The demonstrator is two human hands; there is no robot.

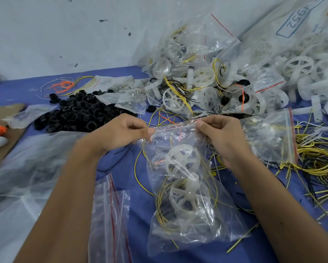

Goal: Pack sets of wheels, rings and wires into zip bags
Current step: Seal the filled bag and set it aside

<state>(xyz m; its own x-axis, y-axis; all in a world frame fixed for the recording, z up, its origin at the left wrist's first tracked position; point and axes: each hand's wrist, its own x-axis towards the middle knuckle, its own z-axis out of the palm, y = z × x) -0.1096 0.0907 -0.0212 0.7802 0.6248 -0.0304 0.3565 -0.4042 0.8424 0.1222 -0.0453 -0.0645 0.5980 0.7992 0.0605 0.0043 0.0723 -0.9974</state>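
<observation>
1. I hold the filled zip bag (186,186) above the middle of the counter (140,202). My left hand (121,131) pinches the left end of the red-lined zip strip and my right hand (222,133) pinches the right end, so the strip is stretched between them.
2. Both sets of fingers are narrow, closed on thin film, with thumb against forefinger. Nothing else is in either hand.
3. Inside hang two white spoked wheels (184,179) and a coil of yellow wires (165,209). I cannot make out a black ring through the plastic.
4. I judge the load to be light. The film is soft, crinkly and probably slick, and it sags under the wheels, so the body gives no firm hold.
5. The zip strip is the stiffest part and the best place to grip. Pinching along it should press the seal shut.
6. The wheels look rigid, and their spokes could be brittle if squeezed. The wire ends could poke the film or catch in the seal.
7. Black rings (79,112) are heaped toward the far left. Empty bags (112,215) lie at the near edge.
</observation>
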